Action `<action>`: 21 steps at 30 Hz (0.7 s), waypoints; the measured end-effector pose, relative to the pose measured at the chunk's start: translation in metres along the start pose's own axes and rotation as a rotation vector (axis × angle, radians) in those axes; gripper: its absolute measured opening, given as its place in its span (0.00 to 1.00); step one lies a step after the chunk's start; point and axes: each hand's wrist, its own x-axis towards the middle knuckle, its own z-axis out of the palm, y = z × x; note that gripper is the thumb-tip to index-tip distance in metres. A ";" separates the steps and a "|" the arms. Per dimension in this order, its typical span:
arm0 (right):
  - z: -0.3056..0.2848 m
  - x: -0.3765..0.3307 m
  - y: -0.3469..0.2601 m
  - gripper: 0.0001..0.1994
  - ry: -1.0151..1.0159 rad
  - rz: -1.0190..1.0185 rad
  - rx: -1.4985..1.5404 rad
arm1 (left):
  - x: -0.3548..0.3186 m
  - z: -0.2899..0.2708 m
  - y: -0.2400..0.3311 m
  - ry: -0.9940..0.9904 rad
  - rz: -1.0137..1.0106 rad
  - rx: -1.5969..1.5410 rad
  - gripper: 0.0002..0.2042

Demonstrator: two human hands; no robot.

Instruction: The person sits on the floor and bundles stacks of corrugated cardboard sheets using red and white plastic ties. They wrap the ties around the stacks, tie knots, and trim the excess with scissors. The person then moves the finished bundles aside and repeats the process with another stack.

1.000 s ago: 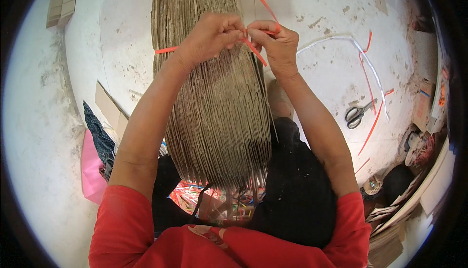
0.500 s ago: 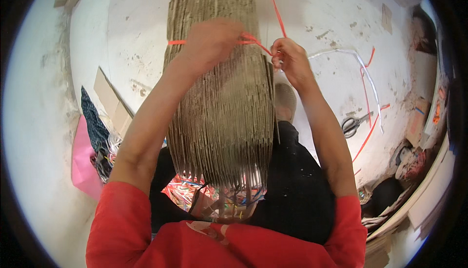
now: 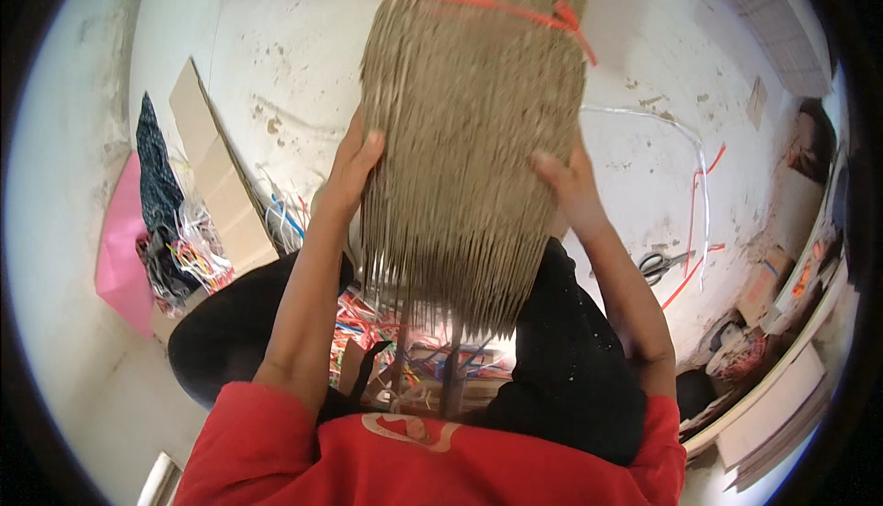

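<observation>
Your left hand (image 3: 354, 170) lies flat and open against the left side of the bundle of flattened cardboard sheets (image 3: 469, 166), fingers stretched upward along its edge. Your right hand (image 3: 566, 184) presses the opposite side, fingers spread and slightly blurred, so the stack sits squeezed between your two palms. The bundle stands on edge in front of you, rising above your knees, and an orange strap (image 3: 478, 2) is tied around its upper part with a knot at the right.

Below it is a pale, stained concrete floor (image 3: 276, 64). A loose cardboard piece (image 3: 216, 170) lies at your left beside a pink bag (image 3: 120, 248) and a tangle of coloured straps (image 3: 189, 253). At your right, scissors (image 3: 664, 265) rest on the floor near loose white and orange straps (image 3: 699, 184). More strap scraps (image 3: 432, 363) lie between your legs.
</observation>
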 end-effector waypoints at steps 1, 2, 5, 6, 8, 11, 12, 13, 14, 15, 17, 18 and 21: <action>0.004 0.004 0.002 0.44 0.042 0.003 -0.030 | 0.003 -0.001 -0.003 0.016 -0.053 -0.084 0.38; 0.002 0.004 0.002 0.43 0.090 0.013 -0.076 | 0.005 0.002 -0.005 0.024 -0.111 -0.185 0.38; -0.002 0.019 -0.002 0.41 0.230 -0.207 -0.364 | 0.012 -0.006 -0.028 0.110 0.124 -0.197 0.35; 0.001 0.013 -0.009 0.41 0.302 -0.305 -0.541 | 0.001 -0.006 -0.025 0.124 0.120 -0.339 0.33; 0.020 0.021 -0.034 0.42 0.293 -0.504 -0.926 | -0.005 -0.013 -0.031 0.196 0.120 -0.508 0.28; 0.074 0.024 -0.065 0.44 -0.077 -0.770 -1.382 | -0.024 -0.013 -0.060 0.320 0.020 -0.575 0.22; 0.101 0.030 -0.067 0.44 -0.249 -0.878 -1.430 | -0.027 -0.011 -0.059 0.318 -0.027 -0.594 0.21; 0.126 0.035 -0.071 0.42 -0.391 -0.945 -1.405 | -0.027 -0.012 -0.055 0.318 -0.061 -0.604 0.20; 0.148 0.040 -0.072 0.40 -0.535 -1.005 -1.374 | -0.028 -0.018 -0.043 0.347 0.007 -0.682 0.17; 0.157 0.047 -0.062 0.39 -0.597 -0.987 -1.411 | -0.026 -0.023 -0.047 0.342 -0.008 -0.590 0.16; 0.170 0.065 -0.035 0.37 -0.732 -0.945 -1.484 | -0.016 -0.041 -0.060 0.331 -0.044 -0.413 0.15; 0.175 0.067 -0.038 0.31 -0.732 -0.939 -1.493 | -0.007 -0.053 -0.075 0.415 -0.102 -0.429 0.14; 0.168 0.064 -0.038 0.27 -0.769 -0.887 -1.551 | 0.030 -0.076 -0.104 0.903 -0.292 -0.349 0.13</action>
